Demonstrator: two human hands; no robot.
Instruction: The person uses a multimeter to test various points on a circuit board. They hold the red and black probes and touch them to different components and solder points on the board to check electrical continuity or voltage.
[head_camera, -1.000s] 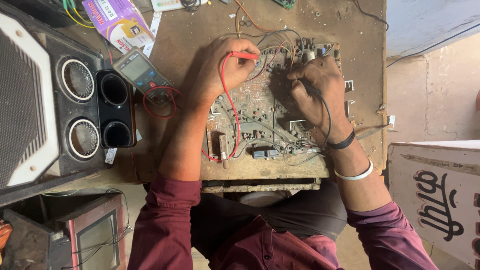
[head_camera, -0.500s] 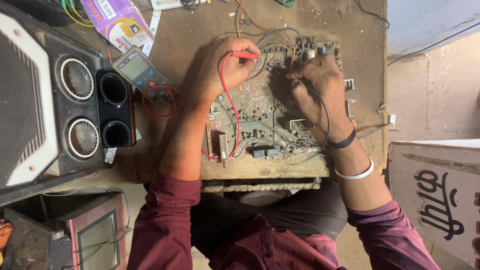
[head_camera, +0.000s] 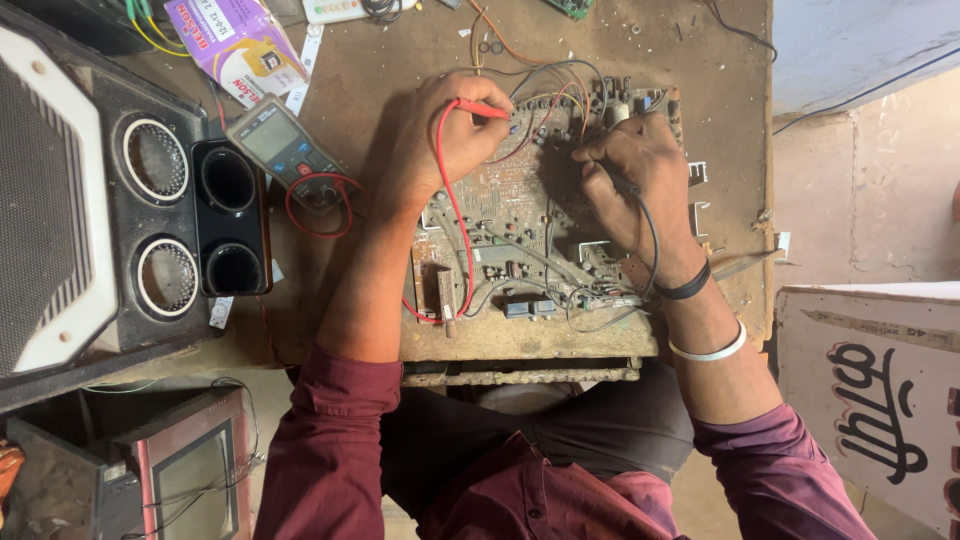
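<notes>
Circuit board: a bare, greyish-green panel lying flat on the brown surface, close to its near edge, directly in front of the seated person. It is crowded with small components and crossed by loose grey, red and yellow wires; a darker block sits near its lower middle.

Left hand: rests over the board's upper left corner, fingers closed around a red probe whose tip points rightward onto the board. The red lead loops down across the board's left part.

Right hand: lies over the board's upper right part, fingers curled narrowly on a black lead that trails back along the wrist; the probe tip itself is hidden under the fingers. A black band and a white bangle circle that wrist.

Multimeter: grey, with a pale screen, lying at a slant on the surface left of the board, well apart from the left hand, a coil of red lead just below it.

Purple package: a flat, glossy pack with white and red printed panels, tilted at the surface's far left corner.

Speaker cabinet: black, with round ringed openings, at the left.

White sign panel: rectangular, with large black painted characters, at the lower right beside the person's right sleeve.
</notes>
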